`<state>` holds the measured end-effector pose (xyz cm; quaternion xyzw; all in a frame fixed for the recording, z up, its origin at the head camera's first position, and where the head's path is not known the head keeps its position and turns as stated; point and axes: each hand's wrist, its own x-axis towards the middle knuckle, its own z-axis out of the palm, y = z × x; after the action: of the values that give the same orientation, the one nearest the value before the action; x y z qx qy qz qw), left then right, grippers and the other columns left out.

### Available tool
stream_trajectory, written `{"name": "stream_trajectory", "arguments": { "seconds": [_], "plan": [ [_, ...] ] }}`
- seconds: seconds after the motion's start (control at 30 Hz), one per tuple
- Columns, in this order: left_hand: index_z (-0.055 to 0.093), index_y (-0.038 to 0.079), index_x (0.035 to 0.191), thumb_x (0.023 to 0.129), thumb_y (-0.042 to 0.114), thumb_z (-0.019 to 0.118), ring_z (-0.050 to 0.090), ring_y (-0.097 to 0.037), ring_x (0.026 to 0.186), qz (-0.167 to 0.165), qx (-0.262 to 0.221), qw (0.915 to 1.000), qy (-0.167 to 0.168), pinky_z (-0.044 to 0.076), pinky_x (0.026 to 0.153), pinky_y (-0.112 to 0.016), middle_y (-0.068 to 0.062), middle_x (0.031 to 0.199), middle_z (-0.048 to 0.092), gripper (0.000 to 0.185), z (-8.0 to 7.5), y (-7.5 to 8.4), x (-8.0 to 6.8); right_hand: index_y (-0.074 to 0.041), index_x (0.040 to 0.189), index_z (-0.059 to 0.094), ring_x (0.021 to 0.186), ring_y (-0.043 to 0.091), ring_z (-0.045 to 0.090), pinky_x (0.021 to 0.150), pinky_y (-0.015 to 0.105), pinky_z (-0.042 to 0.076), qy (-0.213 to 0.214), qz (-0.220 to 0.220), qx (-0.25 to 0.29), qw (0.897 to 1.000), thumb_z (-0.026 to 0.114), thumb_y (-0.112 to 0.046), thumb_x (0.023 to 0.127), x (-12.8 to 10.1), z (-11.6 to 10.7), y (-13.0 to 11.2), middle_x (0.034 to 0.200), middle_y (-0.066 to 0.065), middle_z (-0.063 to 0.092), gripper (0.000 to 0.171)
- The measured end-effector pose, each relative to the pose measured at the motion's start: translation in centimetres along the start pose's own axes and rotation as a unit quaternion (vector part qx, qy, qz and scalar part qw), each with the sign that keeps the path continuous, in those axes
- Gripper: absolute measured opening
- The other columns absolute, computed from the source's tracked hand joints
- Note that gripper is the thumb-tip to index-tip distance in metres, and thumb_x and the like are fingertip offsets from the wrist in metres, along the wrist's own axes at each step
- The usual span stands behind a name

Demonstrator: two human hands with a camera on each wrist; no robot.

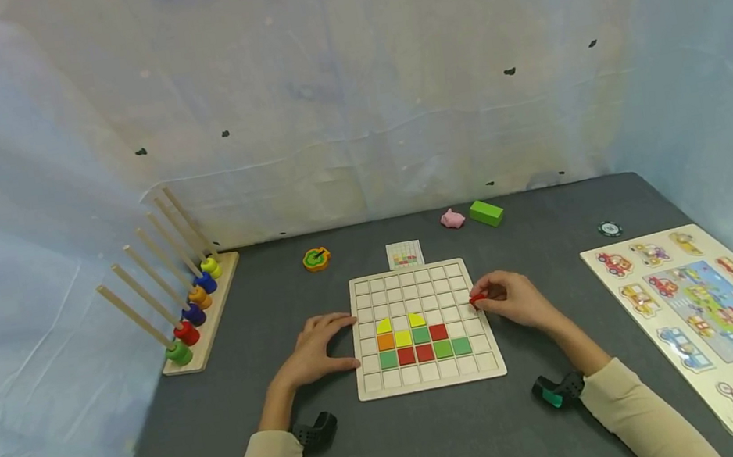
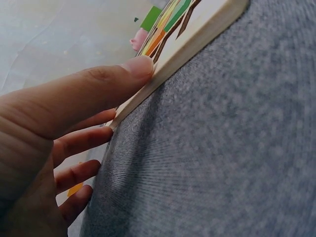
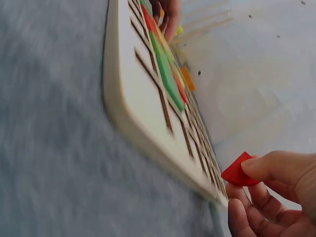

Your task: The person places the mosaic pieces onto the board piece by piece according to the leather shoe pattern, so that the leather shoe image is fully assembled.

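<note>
A wooden grid board lies on the dark table, with several yellow, orange, green and red tiles set in its cells. My right hand pinches a small red tile between thumb and fingers, just at the board's right edge; one side of the tile looks curved. At the left edge, my left hand touches the board with its thumb and fingertips, the fingers spread and loosely bent. Behind the board stands a small pattern card printed with a coloured grid.
Left is a peg stand with coloured rings. A vehicle puzzle board lies right. Toward the back are a round orange-green toy, a pink pig, a green block and a black-and-white chip.
</note>
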<state>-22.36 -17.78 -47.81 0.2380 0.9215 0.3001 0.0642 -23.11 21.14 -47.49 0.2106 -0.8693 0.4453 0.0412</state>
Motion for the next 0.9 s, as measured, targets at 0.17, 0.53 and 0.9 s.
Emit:
{"name": "stream_trajectory", "arguments": {
  "seconds": [0.17,0.53,0.9],
  "plan": [
    [0.050,0.019,0.136,0.072,0.044,0.077,0.030,-0.031,0.126,-0.001,-0.001,1.0000,0.000,0.022,0.099,-0.059,-0.006,0.140,0.043,0.074,0.1,0.0,0.0,-0.001,0.103,0.067,0.074,0.014,0.060,0.064,0.026,0.049,-0.058,-0.025,0.026,0.998,0.066,-0.008,0.086,0.1,1.0,-1.1,0.089,0.008,0.065,0.018],
    [0.049,0.019,0.136,0.072,0.046,0.077,0.029,-0.031,0.127,0.000,-0.002,1.0000,-0.001,0.022,0.100,-0.059,-0.006,0.141,0.042,0.075,0.0,0.0,0.1,-0.009,0.095,0.070,0.065,0.005,0.055,0.058,0.023,0.046,-0.079,-0.058,-0.021,0.995,0.069,-0.009,0.084,0.0,3.1,-2.1,0.081,-0.003,0.064,0.011],
    [0.049,0.018,0.136,0.072,0.044,0.077,0.029,-0.031,0.127,-0.006,-0.006,1.0000,0.000,0.021,0.100,-0.060,-0.006,0.140,0.042,0.074,0.1,0.0,0.0,-0.008,0.094,0.069,0.064,0.003,0.051,0.056,0.021,0.044,-0.077,-0.085,-0.058,0.992,0.067,-0.008,0.085,-0.1,3.3,-2.6,0.076,-0.006,0.061,0.009]
  ]
}}
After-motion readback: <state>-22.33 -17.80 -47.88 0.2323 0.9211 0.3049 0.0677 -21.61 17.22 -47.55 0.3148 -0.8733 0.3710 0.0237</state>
